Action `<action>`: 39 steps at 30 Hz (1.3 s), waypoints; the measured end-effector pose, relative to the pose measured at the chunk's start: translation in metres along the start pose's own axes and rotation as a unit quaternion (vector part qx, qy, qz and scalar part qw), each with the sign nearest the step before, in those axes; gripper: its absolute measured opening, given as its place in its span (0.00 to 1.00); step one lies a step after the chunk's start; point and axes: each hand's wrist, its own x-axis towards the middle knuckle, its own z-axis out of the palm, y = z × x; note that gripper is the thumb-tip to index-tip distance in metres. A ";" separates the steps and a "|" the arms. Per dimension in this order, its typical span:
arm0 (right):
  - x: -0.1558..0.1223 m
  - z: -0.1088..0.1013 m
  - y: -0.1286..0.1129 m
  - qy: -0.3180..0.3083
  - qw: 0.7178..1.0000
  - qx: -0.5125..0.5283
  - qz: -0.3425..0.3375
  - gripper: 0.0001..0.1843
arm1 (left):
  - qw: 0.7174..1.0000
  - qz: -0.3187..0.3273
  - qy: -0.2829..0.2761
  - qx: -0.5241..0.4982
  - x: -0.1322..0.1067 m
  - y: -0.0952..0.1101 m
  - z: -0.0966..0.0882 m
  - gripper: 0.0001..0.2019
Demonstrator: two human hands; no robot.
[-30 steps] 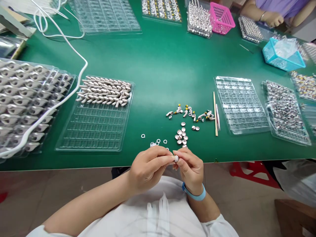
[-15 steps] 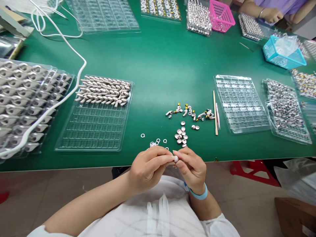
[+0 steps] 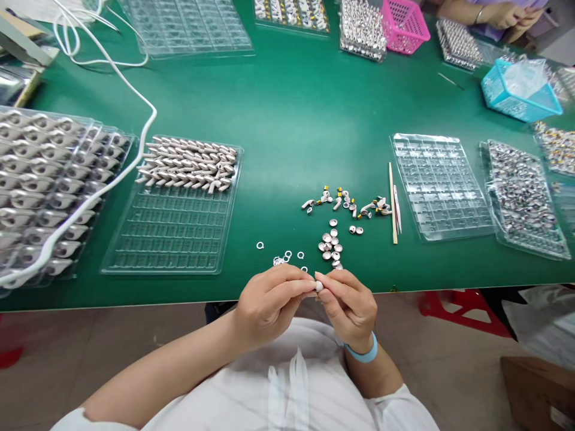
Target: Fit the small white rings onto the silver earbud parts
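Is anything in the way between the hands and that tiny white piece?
No. The left hand and right hand both pinch the small white piece directly between their fingertips, just above the table's near edge. The loose caps and rings lie farther back.

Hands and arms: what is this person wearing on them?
The left hand has nothing on it, no glove or ring in view. The right hand is gloveless too, with a light blue wristband around its wrist. Both forearms are uncovered; short white sleeves show near the picture's bottom.
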 end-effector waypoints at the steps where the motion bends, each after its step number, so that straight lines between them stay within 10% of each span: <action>1: 0.000 0.000 -0.001 0.004 1.000 -0.011 -0.006 0.23 | 1.000 -0.001 0.000 0.002 0.000 0.000 0.000 0.08; 15: 0.007 -0.002 -0.006 -0.046 0.992 -0.104 -0.060 0.26 | 0.998 0.012 -0.060 -0.006 -0.004 -0.011 -0.002 0.19; 32: 0.008 0.000 -0.010 -0.046 0.992 0.059 0.104 0.16 | 0.999 0.016 -0.021 0.037 -0.004 -0.013 0.006 0.12; 39: 0.016 0.000 -0.013 -0.062 0.997 0.005 0.048 0.13 | 0.999 0.011 -0.018 0.035 -0.003 -0.009 0.008 0.13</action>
